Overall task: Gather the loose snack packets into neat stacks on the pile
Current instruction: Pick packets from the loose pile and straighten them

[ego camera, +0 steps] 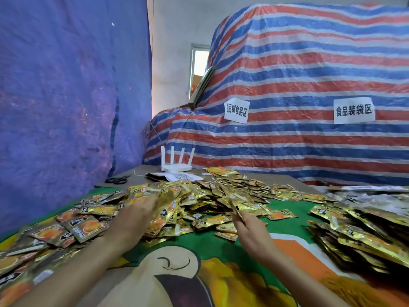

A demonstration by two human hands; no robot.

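**Two hands in a big pile of snack packets**

A person reaches both hands over a table with a green and orange cloth [205,244]. Shiny gold snack packets [210,193] lie in a big loose pile in the middle of the table, just past the hands. More packets are spread out on the left [77,227]. On the right, packets sit in neater stacks [365,238].

The left hand [132,218] lies on top of the packets at the left side of the pile. Its fingers look stretched out and flat, but they are a bit blurry. The right hand [252,231] is near the front edge of the pile. Its thumb and fingers pinch one gold packet [235,208], which sticks up from the fingertips.

At the back of the table stands a white box with four sticks [176,167]. A paper [183,177] lies just in front of it, and black scissors [117,180] lie to its left. Behind the table is a big striped sheet [298,80] with two white signs [354,110]. A blue sheet [66,85] hangs on the left.
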